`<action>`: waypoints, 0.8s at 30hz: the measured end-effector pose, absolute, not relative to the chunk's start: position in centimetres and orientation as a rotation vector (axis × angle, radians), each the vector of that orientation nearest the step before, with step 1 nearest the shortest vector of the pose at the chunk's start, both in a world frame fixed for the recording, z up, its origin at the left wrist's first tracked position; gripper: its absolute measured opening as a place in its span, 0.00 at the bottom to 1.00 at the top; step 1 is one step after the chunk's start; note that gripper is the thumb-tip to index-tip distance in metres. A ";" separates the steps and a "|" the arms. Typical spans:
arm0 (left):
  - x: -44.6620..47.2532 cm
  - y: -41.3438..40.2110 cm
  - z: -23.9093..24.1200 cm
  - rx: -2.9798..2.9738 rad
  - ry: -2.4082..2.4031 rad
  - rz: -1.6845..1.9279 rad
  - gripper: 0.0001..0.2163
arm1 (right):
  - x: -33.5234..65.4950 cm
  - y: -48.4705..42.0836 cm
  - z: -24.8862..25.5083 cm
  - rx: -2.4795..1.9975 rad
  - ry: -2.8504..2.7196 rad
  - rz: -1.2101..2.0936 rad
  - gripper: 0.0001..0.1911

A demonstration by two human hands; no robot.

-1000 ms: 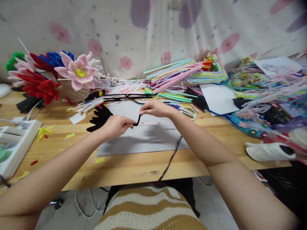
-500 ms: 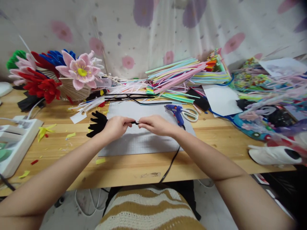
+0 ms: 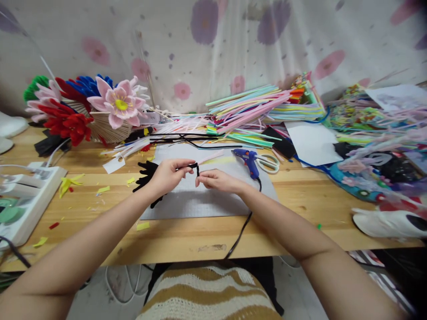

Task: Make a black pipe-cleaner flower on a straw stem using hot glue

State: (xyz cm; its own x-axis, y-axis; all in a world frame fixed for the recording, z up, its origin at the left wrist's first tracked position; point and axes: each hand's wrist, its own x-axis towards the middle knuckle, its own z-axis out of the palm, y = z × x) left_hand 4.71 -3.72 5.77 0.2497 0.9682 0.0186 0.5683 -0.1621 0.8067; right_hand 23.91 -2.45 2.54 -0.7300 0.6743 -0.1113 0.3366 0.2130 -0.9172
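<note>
My left hand [image 3: 170,174] pinches the stem of a black pipe cleaner piece [image 3: 146,174]. Looped, finger-like ends of that piece fan out to the left, partly hidden behind the hand. From my left fingertips the black stem [image 3: 197,169] pokes out to the right and bends sharply down. Thumb and fingers of my right hand [image 3: 218,180] close on its lower end. Both hands hover over a grey-white board [image 3: 200,204] on the wooden table.
A blue glue gun [image 3: 247,161] and white-handled scissors [image 3: 268,163] lie right of my hands. Bundled pastel pipe cleaners [image 3: 253,106] run along the back. Pipe cleaner flowers [image 3: 116,103] stand back left, above a white power strip [image 3: 36,200]. A white roll [image 3: 387,223] lies right.
The stem ran nearly straight between my hands before; now its end is bent down. My right hand has dropped slightly, and the fanned black loops have turned.
</note>
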 end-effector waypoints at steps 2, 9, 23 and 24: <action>4.7 -3.6 5.5 1.891 1.489 0.676 0.17 | 23.8 -3.2 3.1 -0.953 -2.225 1.407 0.18; 5.2 -3.7 6.1 2.234 1.564 0.296 0.15 | 25.3 -1.0 7.2 -1.060 -2.566 0.703 0.15; 5.1 -4.0 5.5 1.919 1.467 0.744 0.17 | 23.7 -4.1 2.2 -1.116 -2.109 1.288 0.18; 5.0 -4.0 5.4 1.956 1.522 0.698 0.17 | 23.7 -4.6 2.7 -1.103 -2.138 1.230 0.17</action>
State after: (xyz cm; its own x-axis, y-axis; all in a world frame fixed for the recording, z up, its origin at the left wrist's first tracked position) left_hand 5.02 -4.05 5.41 0.2200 0.9735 0.0623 0.6822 -0.1992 0.7035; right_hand 23.67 -4.64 2.68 -0.5873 0.8092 -0.0169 0.4215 0.2879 -0.8599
